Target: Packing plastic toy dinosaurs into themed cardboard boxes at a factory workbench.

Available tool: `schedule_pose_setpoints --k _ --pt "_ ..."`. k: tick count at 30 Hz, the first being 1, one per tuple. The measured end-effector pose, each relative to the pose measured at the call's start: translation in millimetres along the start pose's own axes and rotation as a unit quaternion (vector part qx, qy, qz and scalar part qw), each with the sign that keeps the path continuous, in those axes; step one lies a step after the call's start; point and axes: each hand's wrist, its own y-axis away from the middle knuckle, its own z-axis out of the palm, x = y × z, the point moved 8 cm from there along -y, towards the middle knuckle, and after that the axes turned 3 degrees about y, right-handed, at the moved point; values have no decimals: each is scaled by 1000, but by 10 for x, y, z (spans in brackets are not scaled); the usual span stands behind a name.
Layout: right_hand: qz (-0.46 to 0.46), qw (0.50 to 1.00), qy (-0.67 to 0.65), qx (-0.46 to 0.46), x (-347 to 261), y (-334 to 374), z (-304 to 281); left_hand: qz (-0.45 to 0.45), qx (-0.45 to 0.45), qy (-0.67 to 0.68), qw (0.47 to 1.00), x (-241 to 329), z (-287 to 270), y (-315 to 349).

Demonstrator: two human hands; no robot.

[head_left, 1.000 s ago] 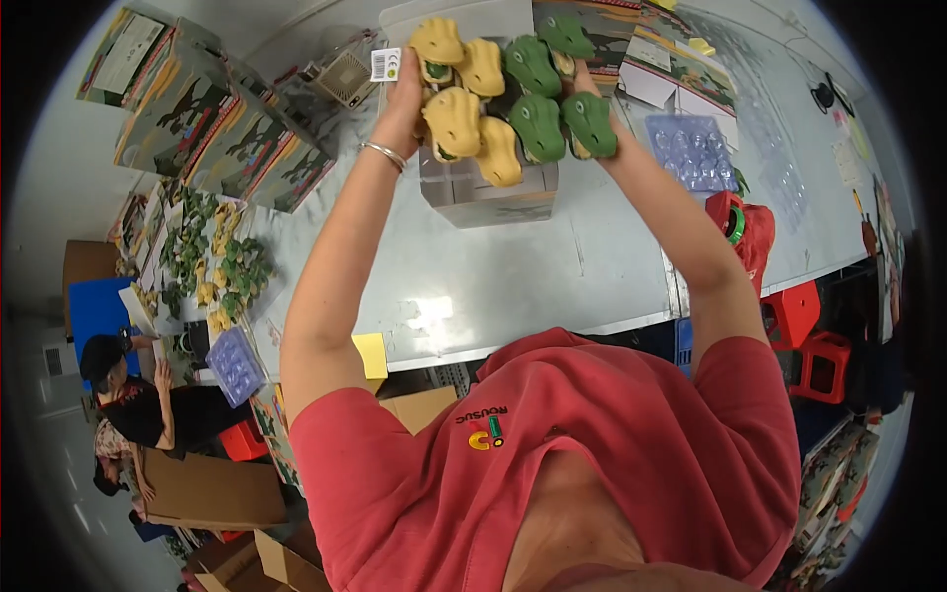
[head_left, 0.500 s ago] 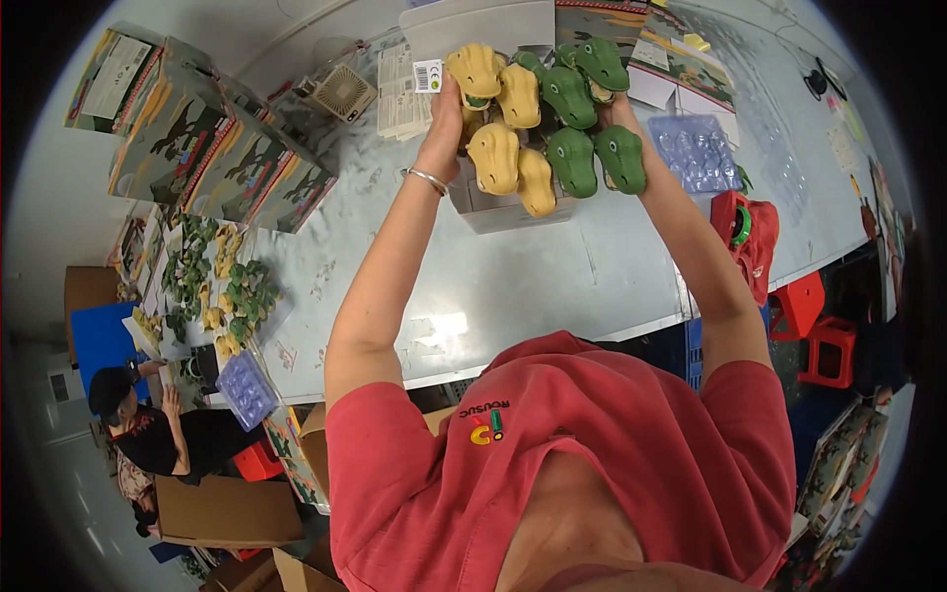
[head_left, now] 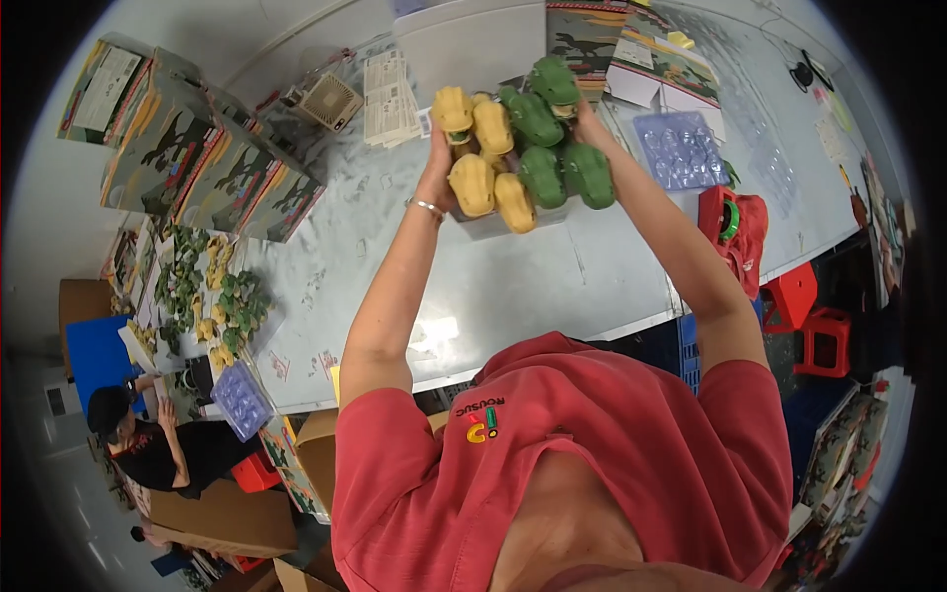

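Note:
A bunch of toy dinosaurs is held between my two hands, heads up. Yellow ones (head_left: pixel 473 185) fill the left half and green ones (head_left: pixel 543 178) the right half. My left hand (head_left: pixel 435 176) closes on the outer side of the yellow toys, its fingertips partly hidden behind them. On the other side, my right hand (head_left: pixel 590 126) grips the green toys, with most of its fingers out of sight. Beneath the bunch is an open white box (head_left: pixel 493 227), mostly covered by the toys. Its raised flap (head_left: pixel 473 49) stands behind them.
Printed dinosaur boxes (head_left: pixel 187 148) stand at the left, near a small fan (head_left: pixel 330 104). Clear plastic trays (head_left: pixel 681 148) and a red bag (head_left: pixel 735 237) lie at the right. More toy dinosaurs (head_left: pixel 242 301) lie near a co-worker (head_left: pixel 158 434) at the lower left. Red stools (head_left: pixel 826 340) stand at the right.
Both hands have brought the bunch of toy dinosaurs slightly nearer to me and to the left, and its heads have tilted. The whole view has shifted a little.

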Motion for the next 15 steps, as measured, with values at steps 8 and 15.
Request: schedule_pose_setpoints --k 8,15 --pt "58 994 67 -61 149 -183 342 42 37 38 998 219 -339 162" --pt "70 987 118 -79 214 -435 617 116 71 36 990 556 -402 406"
